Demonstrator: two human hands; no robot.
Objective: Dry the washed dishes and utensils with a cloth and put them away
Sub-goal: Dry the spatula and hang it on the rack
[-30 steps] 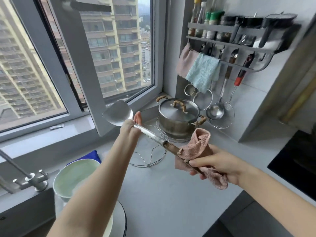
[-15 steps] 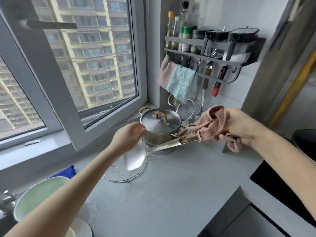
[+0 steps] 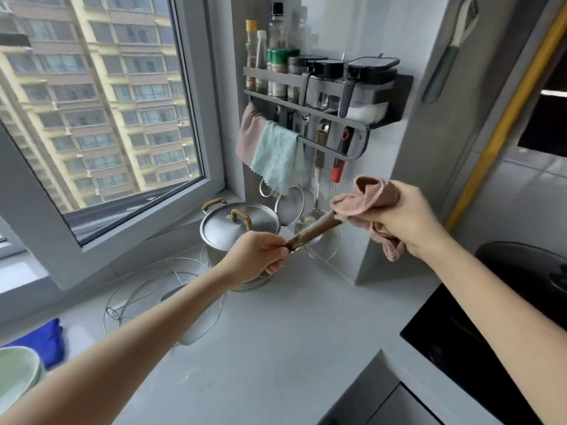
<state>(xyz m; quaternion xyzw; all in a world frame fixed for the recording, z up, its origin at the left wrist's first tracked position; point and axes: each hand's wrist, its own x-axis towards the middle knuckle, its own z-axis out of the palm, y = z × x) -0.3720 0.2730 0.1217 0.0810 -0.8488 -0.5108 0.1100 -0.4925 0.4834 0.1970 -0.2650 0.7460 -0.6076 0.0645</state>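
My left hand point(image 3: 257, 259) pinches the steel spatula where its brown wooden handle point(image 3: 313, 231) begins. The handle slants up to the right into a pink cloth point(image 3: 368, 194). My right hand point(image 3: 408, 225) grips this bunched cloth around the handle's far end. A blurred silver shape point(image 3: 199, 329) below my left forearm looks like the spatula's blade, pointing down towards the counter. Both hands are held above the grey counter point(image 3: 291, 348), in front of the wall rack point(image 3: 322, 118).
A lidded steel pot point(image 3: 239, 228) stands in the corner, with a wire trivet point(image 3: 147, 289) to its left. Ladles, a skimmer and a teal cloth point(image 3: 276, 157) hang from the rack. Green bowls point(image 3: 15, 372) and a blue cloth point(image 3: 46, 335) lie at the far left. A black cooktop point(image 3: 491, 332) is on the right.
The spatula has swung from blade-up to blade-down. My left hand slid from near the blade to the base of the handle. My right hand rose with the cloth towards the rack.
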